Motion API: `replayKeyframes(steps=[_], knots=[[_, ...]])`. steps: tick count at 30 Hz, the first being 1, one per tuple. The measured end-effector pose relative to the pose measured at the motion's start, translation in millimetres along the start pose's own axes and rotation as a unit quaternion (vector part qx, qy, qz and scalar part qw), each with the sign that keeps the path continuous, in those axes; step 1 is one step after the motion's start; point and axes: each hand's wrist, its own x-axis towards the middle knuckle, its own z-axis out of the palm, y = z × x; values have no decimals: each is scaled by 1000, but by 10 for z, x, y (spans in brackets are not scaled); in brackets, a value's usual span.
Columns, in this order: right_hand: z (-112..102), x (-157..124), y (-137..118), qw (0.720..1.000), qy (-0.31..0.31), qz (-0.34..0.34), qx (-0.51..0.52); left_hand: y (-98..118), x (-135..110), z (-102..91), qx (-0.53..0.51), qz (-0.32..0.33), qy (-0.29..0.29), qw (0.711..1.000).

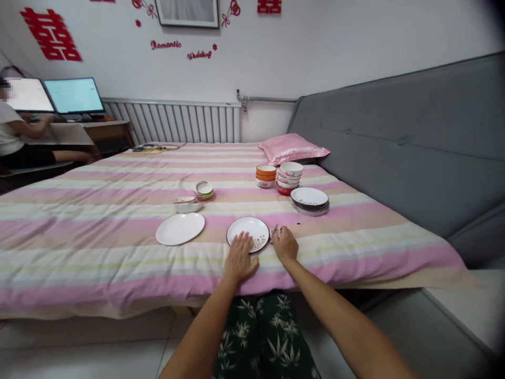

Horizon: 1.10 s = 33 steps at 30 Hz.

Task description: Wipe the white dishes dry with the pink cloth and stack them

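Note:
My left hand [240, 258] lies flat with fingers stretched out over the near rim of a round white plate with a dark edge [248, 229] on the striped bed cover. My right hand [284, 244] is curled at the plate's right rim, its fingertips pinched on something small and pale that I cannot make out. A plain white plate [180, 228] lies to the left of the hands.
Farther back on the bed [79, 221] stand stacked bowls [290, 177], orange bowls [265, 175], a stack of plates [310, 200], small dishes [204, 190] and a pink pillow [292, 148]. A grey headboard [414, 137] runs along the right. A person sits at monitors [73, 95] far left.

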Motion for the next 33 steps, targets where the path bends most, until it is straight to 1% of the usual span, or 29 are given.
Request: replayKeyframes(steps=[2, 4, 5, 7, 9, 12, 19, 28, 33], knots=[[7, 5, 10, 1000, 10, 0, 4, -11, -13, 20, -9, -62, 66, 996], [13, 13, 13, 1000, 18, 2, 6, -28, -12, 38, -23, -138, 133, 981], [15, 16, 13, 1000, 20, 2, 6, -36, -9, 47, -32, -169, 158, 972], [18, 19, 8, 1000, 24, 2, 6, -49, -1, 61, -51, -208, 192, 958], [20, 18, 2, 1000, 26, 2, 6, -54, 3, 70, -68, -224, 209, 950], [32, 14, -8, 1000, 26, 4, 2, -42, -5, 71, -76, -226, 216, 947], [54, 12, -34, 1000, 17, 14, -11, -20, -31, 61, -81, -221, 198, 951], [60, 3, -63, 999, 15, 19, -24, -40, -40, 96, -71, -234, 182, 952], [67, 19, -75, 999, 12, 22, -27, -37, -35, 121, -70, -233, 184, 952]])
